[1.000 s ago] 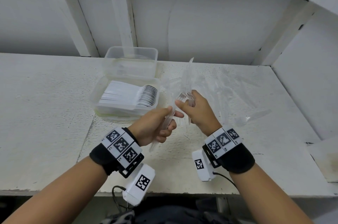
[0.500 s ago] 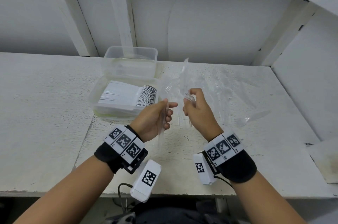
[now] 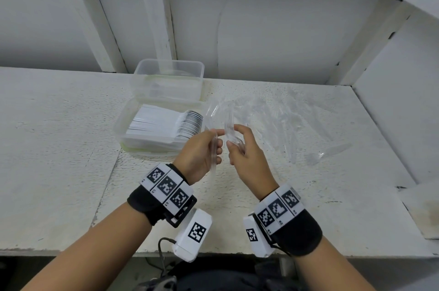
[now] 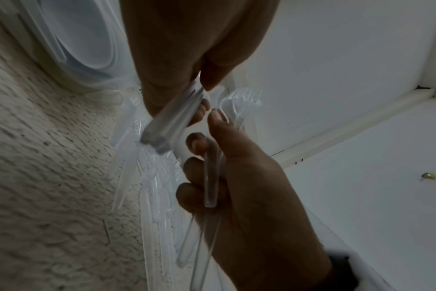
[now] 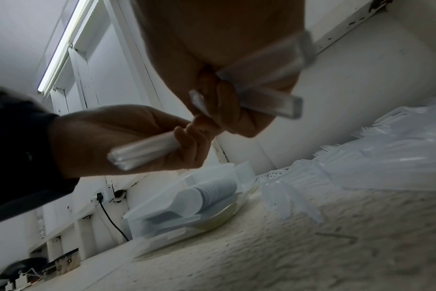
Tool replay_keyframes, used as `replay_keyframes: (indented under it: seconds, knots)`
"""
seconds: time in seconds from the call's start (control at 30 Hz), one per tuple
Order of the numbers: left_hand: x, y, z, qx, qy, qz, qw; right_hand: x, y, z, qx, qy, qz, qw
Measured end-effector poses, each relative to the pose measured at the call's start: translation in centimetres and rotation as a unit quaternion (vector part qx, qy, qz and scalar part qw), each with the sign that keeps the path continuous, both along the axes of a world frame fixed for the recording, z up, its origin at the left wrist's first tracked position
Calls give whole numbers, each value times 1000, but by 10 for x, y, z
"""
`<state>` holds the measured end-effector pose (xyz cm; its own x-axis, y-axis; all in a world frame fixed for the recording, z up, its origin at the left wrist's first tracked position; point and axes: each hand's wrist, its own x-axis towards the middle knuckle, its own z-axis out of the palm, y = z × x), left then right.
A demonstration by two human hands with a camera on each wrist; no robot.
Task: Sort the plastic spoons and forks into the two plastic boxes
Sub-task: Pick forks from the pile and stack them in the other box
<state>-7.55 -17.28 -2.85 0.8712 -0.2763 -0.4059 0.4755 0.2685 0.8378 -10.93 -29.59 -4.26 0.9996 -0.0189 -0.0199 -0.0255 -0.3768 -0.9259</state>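
Both hands are raised above the middle of the white worktop, close together but not quite touching. The left hand has its fingers curled round a small bundle of clear plastic cutlery held by the handles, which stick out below the palm; whether these are forks or spoons cannot be told. The right hand grips a second bundle of clear forks, thumb pressed along the stems, with the tines fanned out above the fingers in the left wrist view. Just left of the hands sits the near plastic box, packed with a neat row of white spoons lying on their sides, bowls towards the right. Directly behind it, touching or nearly so, stands the far plastic box, clear-walled, against the back wall; its contents are too faint to make out. To the right of the hands, a loose heap of clear cutlery is spread across the worktop, reaching towards the right-hand wall, with fork tines showing among the pieces in the right wrist view. Each wrist carries a black band with printed square markers.
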Motion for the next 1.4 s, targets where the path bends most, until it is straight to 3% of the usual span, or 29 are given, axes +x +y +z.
replay_keyframes:
  seconds: [0.43,0.87,1.17,1.4]
  knots:
    - [-1,-5,4,23,-67,25,997,-3,13,-8,44,4,11,999]
    - [3,-11,-4,71,-20,20,997,2,13,-2,100,23,65,993]
    - [9,0,1,29,-15,-47,998,6,5,3,110,3,88,990]
    - [15,6,1,20,-9,-29,999,3,4,6,80,23,88,993]
